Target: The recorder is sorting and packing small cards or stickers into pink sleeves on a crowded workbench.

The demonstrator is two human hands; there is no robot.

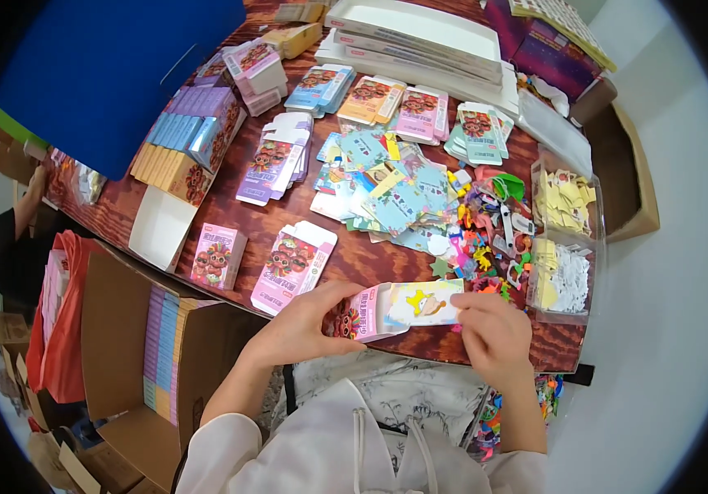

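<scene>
My left hand (300,328) is wrapped round a small pink printed box (368,313), whose open end faces right. At that opening is a white card (426,303) with a yellow cartoon figure, pinched at its far right end by my right hand (495,333). Whether the card is one piece or a small stack, I cannot tell. Just left of my left hand lies a flat pink carton (294,267), and beside it stands a closed pink box (218,257). Small colourful plastic trinkets (485,230) lie heaped beyond my right hand.
Loose printed cards (395,189) cover the table's middle. Flat cartons in purple (276,160), blue (319,86) and orange (370,99) lie around them. Filled boxes (185,148) stand in a tray at left. Clear tubs (564,272) edge the right; a cardboard box (123,329) stands below left.
</scene>
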